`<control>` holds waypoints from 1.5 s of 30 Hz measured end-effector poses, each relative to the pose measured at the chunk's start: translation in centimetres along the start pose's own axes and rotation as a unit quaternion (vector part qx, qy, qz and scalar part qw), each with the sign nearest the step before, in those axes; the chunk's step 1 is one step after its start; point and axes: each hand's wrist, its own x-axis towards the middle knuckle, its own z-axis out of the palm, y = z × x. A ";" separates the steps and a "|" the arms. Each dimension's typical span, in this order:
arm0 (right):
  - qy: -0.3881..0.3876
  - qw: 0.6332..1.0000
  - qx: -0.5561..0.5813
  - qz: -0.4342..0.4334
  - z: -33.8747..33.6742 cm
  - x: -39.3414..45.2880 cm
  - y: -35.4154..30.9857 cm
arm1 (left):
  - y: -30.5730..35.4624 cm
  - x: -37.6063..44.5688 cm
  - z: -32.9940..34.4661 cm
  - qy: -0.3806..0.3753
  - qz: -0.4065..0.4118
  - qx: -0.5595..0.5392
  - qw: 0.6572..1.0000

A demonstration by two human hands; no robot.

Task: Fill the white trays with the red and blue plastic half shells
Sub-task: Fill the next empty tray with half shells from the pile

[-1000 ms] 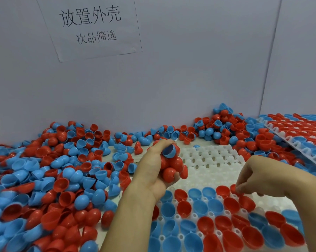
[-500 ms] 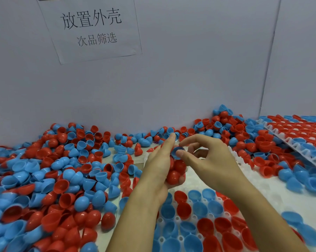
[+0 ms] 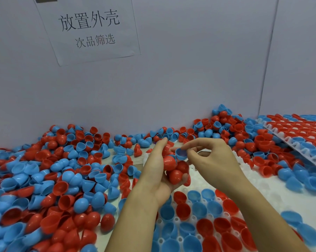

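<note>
The left hand (image 3: 158, 171) cupped a clutch of red shells (image 3: 174, 170) above the white tray (image 3: 251, 180). The right hand (image 3: 212, 160) pinched 1 blue shell (image 3: 181, 154) atop that clutch; the tray's empty pockets lay below, nearer the right hand.

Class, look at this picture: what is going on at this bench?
A person is loading a white tray with plastic half shells. The left hand cups a clutch of red shells, and the right hand pinches a blue shell off the top. The tray's near rows are filled; its far pockets are empty. Loose shells are heaped alongside.
</note>
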 end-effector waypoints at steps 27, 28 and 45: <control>-0.074 0.991 -0.095 -0.057 0.7 -0.9 -0.9 | -0.6 0.3 0.2 -0.046 0.037 -0.070 0.996; -0.081 0.990 -0.103 -0.057 0.7 -1.0 -0.9 | -0.7 0.4 0.2 -0.044 0.038 -0.070 0.996; -0.114 0.992 -0.049 -0.038 0.7 -1.0 -1.0 | -1.0 1.2 0.1 -0.023 0.046 0.019 0.998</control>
